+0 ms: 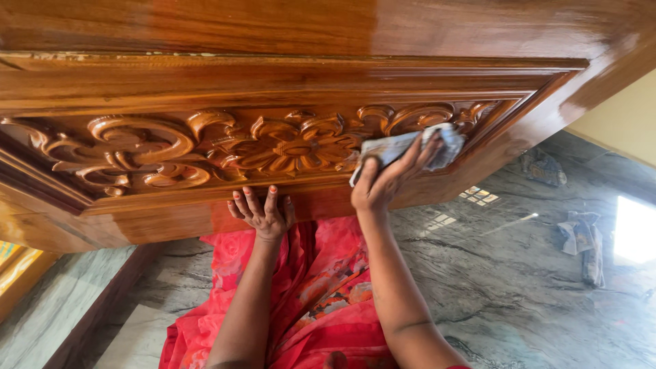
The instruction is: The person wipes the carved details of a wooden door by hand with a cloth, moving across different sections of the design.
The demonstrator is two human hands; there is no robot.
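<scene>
Head view: your right hand (pixel 383 181) pinches a crumpled grey cloth (pixel 410 145) against the glossy carved brown wooden door panel (pixel 273 147); your left hand (pixel 263 213), fingers spread and empty, braces its lower rail. Cloth folds could snag on the scrollwork.

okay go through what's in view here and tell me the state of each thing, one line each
Carved wooden door panel: glossy, tilted overhead.
Grey cloth: crumpled, pressed against the carving.
Right hand: grip closed on the cloth.
Left hand: open, fingers spread against the door's lower edge.
Rags on the floor: crumpled, lying loose.
</scene>
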